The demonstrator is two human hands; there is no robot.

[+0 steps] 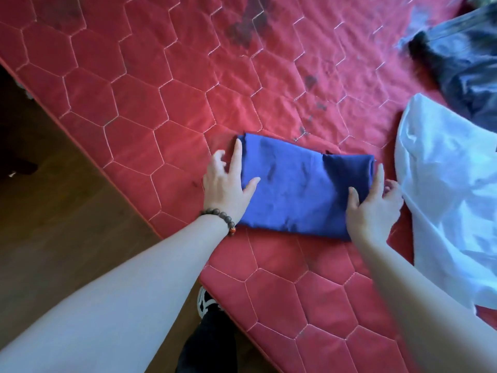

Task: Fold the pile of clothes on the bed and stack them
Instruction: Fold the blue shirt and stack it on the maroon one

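Observation:
A blue garment (298, 184), folded into a compact rectangle, lies on the red quilted mattress (139, 103) near its front edge. My left hand (226, 181) rests against the fold's left end, index finger straight along the edge and thumb lying on top of the cloth. My right hand (372, 203) presses the right end the same way, thumb on the cloth and fingers beside it. Neither hand pinches the fabric. A crumpled white garment (451, 200) lies unfolded just right of my right hand. A dark grey-blue garment (468, 68) sits heaped at the far right.
The mattress edge runs diagonally from upper left down to the bottom middle, with a wooden floor (59, 216) to its left. My shoe and dark trouser leg (209, 332) stand beside the bed. Dark stains mark the far part of the mattress.

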